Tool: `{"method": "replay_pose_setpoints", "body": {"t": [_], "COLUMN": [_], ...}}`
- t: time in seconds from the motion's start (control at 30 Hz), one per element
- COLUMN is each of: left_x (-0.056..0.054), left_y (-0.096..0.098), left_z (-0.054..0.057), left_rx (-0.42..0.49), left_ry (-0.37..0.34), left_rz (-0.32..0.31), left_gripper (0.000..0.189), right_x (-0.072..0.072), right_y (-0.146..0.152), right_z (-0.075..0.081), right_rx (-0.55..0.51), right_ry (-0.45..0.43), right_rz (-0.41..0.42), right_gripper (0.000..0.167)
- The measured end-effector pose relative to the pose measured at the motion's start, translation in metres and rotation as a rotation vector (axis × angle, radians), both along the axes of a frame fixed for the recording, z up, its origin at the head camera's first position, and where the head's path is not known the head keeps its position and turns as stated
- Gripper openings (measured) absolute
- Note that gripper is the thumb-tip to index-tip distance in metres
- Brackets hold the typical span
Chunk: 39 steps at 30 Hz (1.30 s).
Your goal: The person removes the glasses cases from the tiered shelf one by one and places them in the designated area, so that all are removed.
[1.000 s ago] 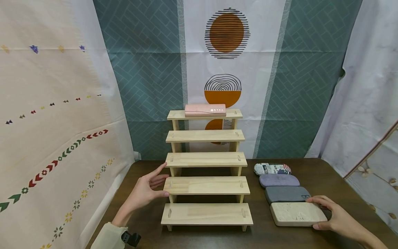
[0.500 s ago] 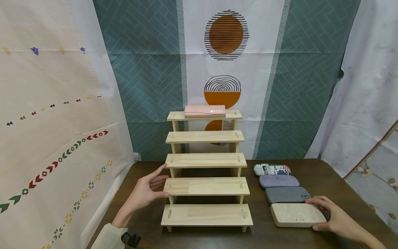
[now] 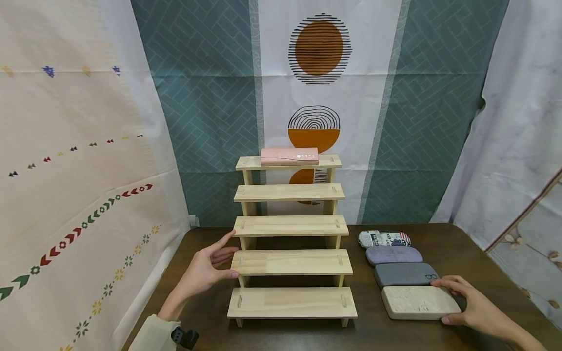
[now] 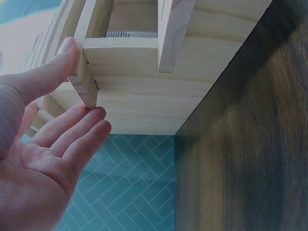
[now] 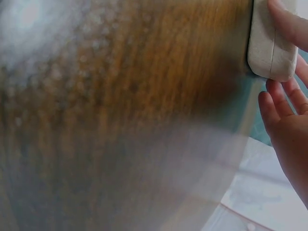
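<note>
In the head view a wooden stepped display rack (image 3: 290, 261) stands mid-table. My left hand (image 3: 205, 265) is at its left side, fingers extended; the thumb and fingertips touch the ends of the boards. The left wrist view shows the thumb of the left hand (image 4: 45, 132) on a board's end and other fingertips at that board's edge. At the right, a cream glasses case (image 3: 420, 302) lies flat, its right end held between the thumb and fingers of my right hand (image 3: 476, 307). The right wrist view shows this hand (image 5: 293, 110) around the case's end (image 5: 269, 48).
A pink glasses case (image 3: 290, 156) lies on the rack's top board. Behind the cream case lie a grey case (image 3: 405, 274), a purple case (image 3: 394, 255) and a printed case (image 3: 384, 238) in a row. Cloth hangings (image 3: 210, 97) surround the dark wooden table (image 3: 204, 336).
</note>
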<state>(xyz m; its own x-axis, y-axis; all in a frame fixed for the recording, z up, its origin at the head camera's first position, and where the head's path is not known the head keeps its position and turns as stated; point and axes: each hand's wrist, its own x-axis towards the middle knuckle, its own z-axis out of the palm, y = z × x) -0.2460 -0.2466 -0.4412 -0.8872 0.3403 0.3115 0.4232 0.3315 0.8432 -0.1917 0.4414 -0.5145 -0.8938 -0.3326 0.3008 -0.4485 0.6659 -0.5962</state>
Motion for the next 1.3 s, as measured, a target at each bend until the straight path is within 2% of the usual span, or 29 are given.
{"method": "replay_pose_setpoints", "body": {"t": [0.23, 0.43, 0.63, 0.87, 1.1, 1.2, 1.3], "left_x": [0.000, 0.000, 0.001, 0.001, 0.001, 0.001, 0.001], "left_y": [0.000, 0.000, 0.000, 0.000, 0.000, -0.001, -0.001], "left_z": [0.000, 0.000, 0.001, 0.000, 0.000, 0.000, 0.000], "left_rx": [-0.003, -0.003, -0.005, -0.002, 0.000, 0.006, 0.011], "left_ry": [0.015, 0.015, 0.019, 0.014, 0.015, 0.016, 0.014], "left_rz": [0.002, 0.002, -0.004, -0.006, -0.005, -0.007, -0.010], "left_gripper": [0.105, 0.105, 0.105, 0.105, 0.104, 0.104, 0.105], "right_x": [0.002, 0.001, 0.001, -0.012, -0.030, -0.039, -0.049], "right_y": [-0.003, -0.016, -0.040, -0.075, -0.116, -0.133, -0.148], "right_z": [0.017, 0.042, 0.067, 0.083, 0.110, 0.122, 0.134], "right_rx": [0.032, -0.018, -0.011, -0.038, -0.017, 0.023, 0.035], "right_ry": [-0.006, 0.085, 0.093, 0.157, 0.214, 0.252, 0.240], "right_rz": [-0.052, -0.016, -0.014, 0.049, 0.040, 0.030, 0.021], "right_gripper": [0.065, 0.063, 0.058, 0.058, 0.053, 0.050, 0.047]}}
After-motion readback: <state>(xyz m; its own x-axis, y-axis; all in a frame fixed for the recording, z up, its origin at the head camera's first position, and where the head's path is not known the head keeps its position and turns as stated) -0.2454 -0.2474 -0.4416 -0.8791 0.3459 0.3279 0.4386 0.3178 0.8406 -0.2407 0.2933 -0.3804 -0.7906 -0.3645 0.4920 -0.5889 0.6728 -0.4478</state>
